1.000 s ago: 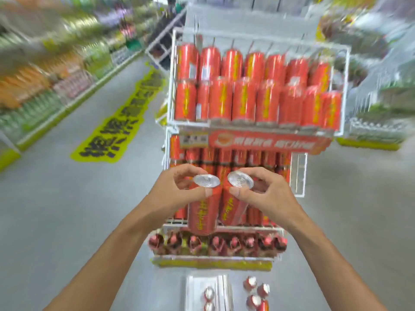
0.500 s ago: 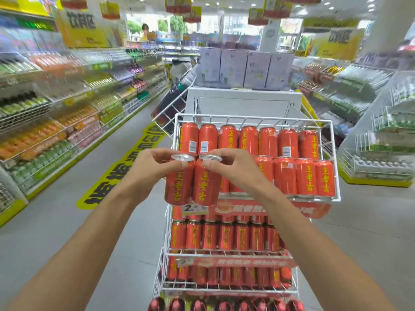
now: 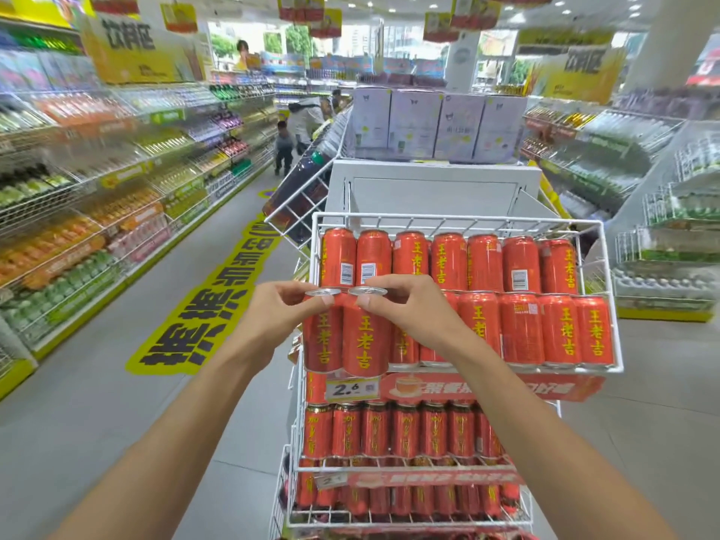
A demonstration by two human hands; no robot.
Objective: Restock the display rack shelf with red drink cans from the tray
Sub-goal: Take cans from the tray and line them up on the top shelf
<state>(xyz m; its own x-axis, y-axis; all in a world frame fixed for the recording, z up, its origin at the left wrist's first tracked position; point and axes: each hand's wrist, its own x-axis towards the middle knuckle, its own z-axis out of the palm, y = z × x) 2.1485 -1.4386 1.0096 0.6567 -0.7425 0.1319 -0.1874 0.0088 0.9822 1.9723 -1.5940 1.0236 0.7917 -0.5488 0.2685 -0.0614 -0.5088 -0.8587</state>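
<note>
A white wire display rack (image 3: 607,305) stands in front of me, its top shelf filled with two rows of red drink cans with yellow characters. My left hand (image 3: 272,317) grips a red can (image 3: 321,344) by its silver rim. My right hand (image 3: 409,309) pinches the rim of a second red can (image 3: 364,344). Both cans hang upright, side by side, at the front left corner of the top shelf, their bases level with its front edge. The tray is out of view.
Lower rack shelves (image 3: 409,465) hold more red cans behind a price tag (image 3: 350,389). A white stand with pale boxes (image 3: 428,122) rises behind the rack. Stocked shelving (image 3: 97,196) lines the left aisle, where people (image 3: 284,146) stand far off. Wire racks (image 3: 670,243) stand at right.
Both hands have lifted the two cans from low by the bottom shelf up to the top shelf's front left corner. The view has tilted up with them.
</note>
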